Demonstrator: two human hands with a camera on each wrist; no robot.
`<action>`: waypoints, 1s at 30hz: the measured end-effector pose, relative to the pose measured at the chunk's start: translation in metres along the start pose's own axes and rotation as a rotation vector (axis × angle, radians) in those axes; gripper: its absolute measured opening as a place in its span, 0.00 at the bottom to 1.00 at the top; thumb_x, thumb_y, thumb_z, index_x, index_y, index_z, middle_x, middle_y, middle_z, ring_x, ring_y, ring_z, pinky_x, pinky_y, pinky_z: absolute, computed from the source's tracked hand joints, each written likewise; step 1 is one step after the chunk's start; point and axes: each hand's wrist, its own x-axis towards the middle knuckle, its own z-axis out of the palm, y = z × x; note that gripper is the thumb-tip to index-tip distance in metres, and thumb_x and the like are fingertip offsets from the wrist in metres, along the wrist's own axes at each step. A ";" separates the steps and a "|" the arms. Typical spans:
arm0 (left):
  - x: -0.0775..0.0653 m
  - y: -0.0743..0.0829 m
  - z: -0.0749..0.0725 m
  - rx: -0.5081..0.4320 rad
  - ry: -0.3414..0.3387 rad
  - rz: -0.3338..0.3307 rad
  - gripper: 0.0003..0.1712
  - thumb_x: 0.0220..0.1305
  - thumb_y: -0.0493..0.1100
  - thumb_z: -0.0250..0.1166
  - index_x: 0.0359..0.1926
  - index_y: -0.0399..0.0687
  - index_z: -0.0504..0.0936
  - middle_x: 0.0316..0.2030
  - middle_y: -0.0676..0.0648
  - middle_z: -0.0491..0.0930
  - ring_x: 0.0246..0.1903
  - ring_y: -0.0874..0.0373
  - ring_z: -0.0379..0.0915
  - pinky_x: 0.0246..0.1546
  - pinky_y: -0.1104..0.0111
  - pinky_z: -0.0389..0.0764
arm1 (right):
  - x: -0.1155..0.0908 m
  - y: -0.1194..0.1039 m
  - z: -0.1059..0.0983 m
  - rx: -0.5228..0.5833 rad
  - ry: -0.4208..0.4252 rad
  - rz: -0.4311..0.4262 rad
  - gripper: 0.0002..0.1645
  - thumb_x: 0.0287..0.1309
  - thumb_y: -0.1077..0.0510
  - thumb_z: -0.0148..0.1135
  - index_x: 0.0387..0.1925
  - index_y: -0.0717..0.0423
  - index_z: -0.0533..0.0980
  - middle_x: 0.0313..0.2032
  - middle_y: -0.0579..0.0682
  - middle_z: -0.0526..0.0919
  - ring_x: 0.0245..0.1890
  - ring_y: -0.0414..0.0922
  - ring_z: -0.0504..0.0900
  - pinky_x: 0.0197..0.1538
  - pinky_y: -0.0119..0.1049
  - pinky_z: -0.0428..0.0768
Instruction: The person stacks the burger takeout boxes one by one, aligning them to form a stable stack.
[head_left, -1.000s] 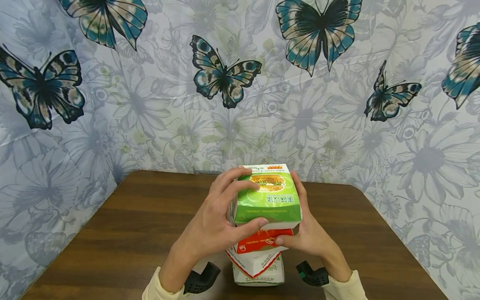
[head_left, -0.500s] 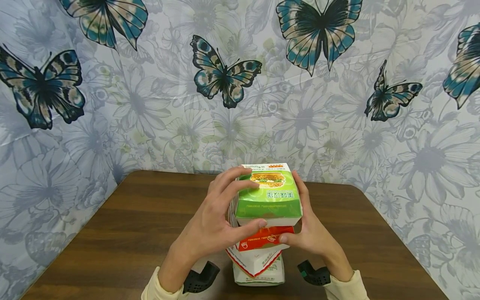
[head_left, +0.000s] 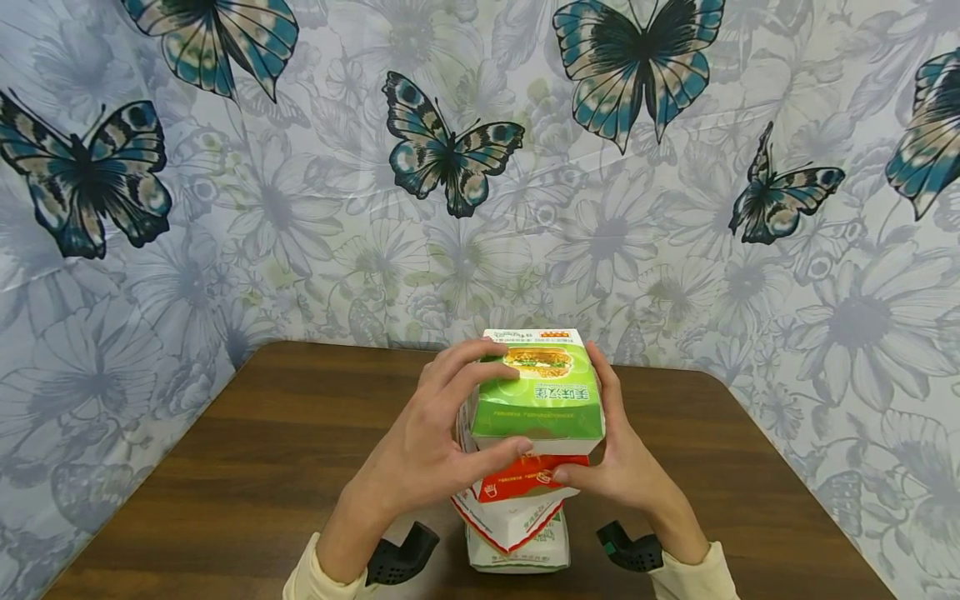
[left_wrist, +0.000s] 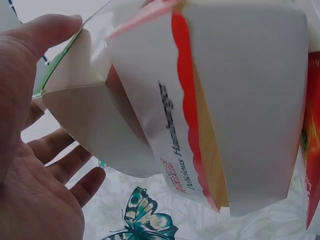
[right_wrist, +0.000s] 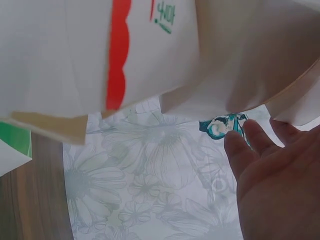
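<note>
A green hamburger box [head_left: 536, 421] with a burger picture tops a stack of cardboard boxes. My left hand [head_left: 416, 437] grips its left side, fingertips on the top face and thumb along the front lower edge. On the other side my right hand [head_left: 626, 462] holds it, fingers along the right wall and thumb low at the front, over the red box [head_left: 528, 481] below. Under that, a white box with red edging [head_left: 506, 523] sits turned corner-forward. A white and green box [head_left: 547, 557] forms the base. In the left wrist view, a white wall with a red scalloped band [left_wrist: 187, 90] shows "Hamburger" lettering.
The stack stands near the front of a dark wooden table [head_left: 315, 417]. Behind the table hangs a pale floral cloth [head_left: 337, 233] with teal butterflies. Black wrist devices [head_left: 405, 554] sit at both sleeves.
The green box and both hands shift very slightly to the right, and the red box below moves a little with them. The grip stays the same.
</note>
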 end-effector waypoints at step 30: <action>-0.001 0.002 -0.007 0.022 0.009 0.041 0.33 0.57 0.51 0.79 0.61 0.56 0.77 0.71 0.51 0.67 0.72 0.52 0.59 0.67 0.49 0.71 | -0.001 0.003 -0.004 0.026 0.002 -0.031 0.77 0.53 0.53 0.79 0.82 0.47 0.29 0.79 0.57 0.42 0.68 0.44 0.67 0.54 0.42 0.84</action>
